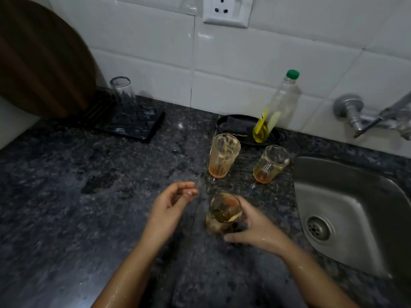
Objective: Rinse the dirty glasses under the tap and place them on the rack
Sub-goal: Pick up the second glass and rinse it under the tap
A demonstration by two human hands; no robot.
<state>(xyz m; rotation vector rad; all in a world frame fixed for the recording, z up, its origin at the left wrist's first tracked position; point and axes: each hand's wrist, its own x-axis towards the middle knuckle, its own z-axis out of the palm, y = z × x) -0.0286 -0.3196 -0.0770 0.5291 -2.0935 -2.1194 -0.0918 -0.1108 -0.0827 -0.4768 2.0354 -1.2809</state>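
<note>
Three dirty glasses stand on the dark granite counter. My right hand (pixel 255 227) curls around the nearest dirty glass (pixel 223 213), fingers behind it and thumb in front. My left hand (pixel 172 204) hovers just left of that glass, fingers loosely curled, holding nothing. A tall stained glass (pixel 224 154) and a shorter stained glass (pixel 270 163) stand farther back. One clean glass (pixel 122 91) sits upside down on the black rack (pixel 133 121) at the back left. The tap (pixel 364 117) juts from the wall at the right above the steel sink (pixel 347 210).
A bottle of yellow dish liquid (pixel 277 110) with a green cap leans in a black tray (pixel 240 127) against the tiled wall. A round wooden board (pixel 37 63) stands behind the rack. A wall socket (pixel 226 10) is at the top.
</note>
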